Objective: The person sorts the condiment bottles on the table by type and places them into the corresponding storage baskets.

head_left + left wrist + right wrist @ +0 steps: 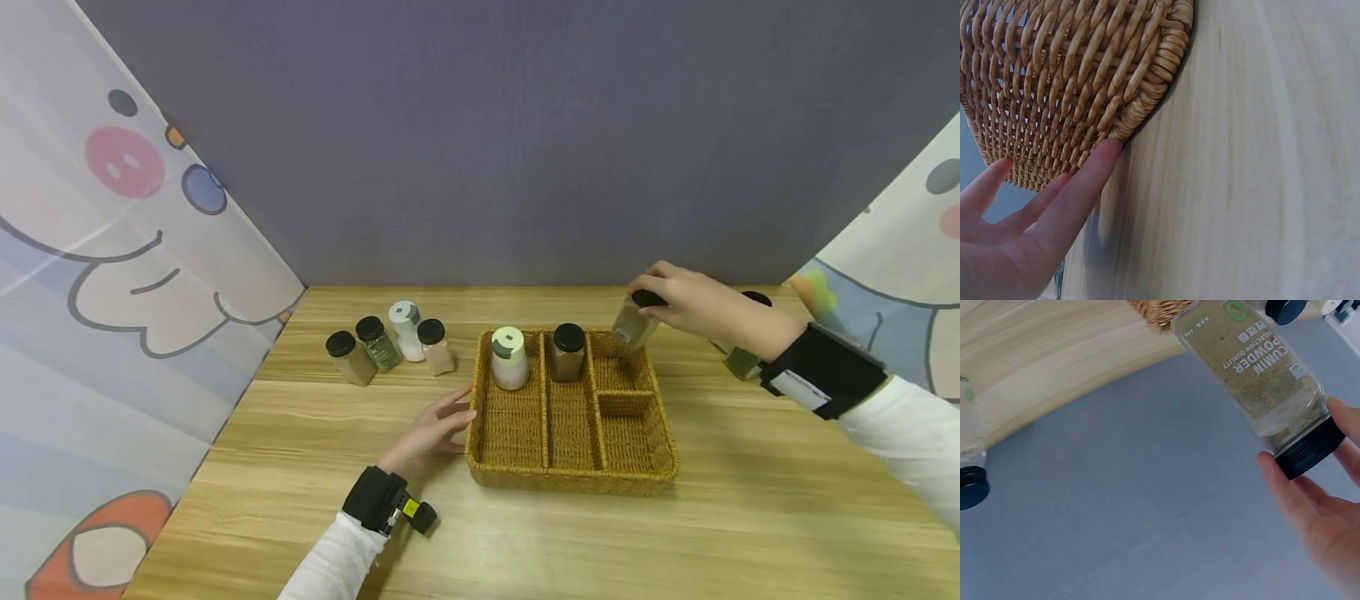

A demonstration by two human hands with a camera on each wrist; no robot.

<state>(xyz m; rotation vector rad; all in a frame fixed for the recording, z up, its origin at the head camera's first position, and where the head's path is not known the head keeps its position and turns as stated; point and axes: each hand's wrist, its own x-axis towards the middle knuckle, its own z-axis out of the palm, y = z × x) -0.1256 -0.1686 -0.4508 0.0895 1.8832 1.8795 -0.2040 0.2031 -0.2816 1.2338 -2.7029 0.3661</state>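
Observation:
My right hand (678,302) pinches the black lid of a cumin powder jar (1257,369), tilted over the back right compartment of a wicker basket (570,482). Brown powder and the printed label show through its clear side in the right wrist view. My left hand (431,429) touches the basket's left wall with its fingertips, fingers fairly straight; in the left wrist view the fingertips (1109,150) press at its woven side. Inside the basket, a white bottle with a pale green cap (510,362) stands in the left compartment, and a black-lidded spice jar (567,354) in the middle one.
Left of the basket stand a jar of tan powder (352,360), a jar of green herbs (379,343), a white bottle (406,331) and a jar of pale powder (437,347). Beneath my right forearm, another black-lidded jar (742,363) is partly hidden. A grey wall (525,150) rises behind the table.

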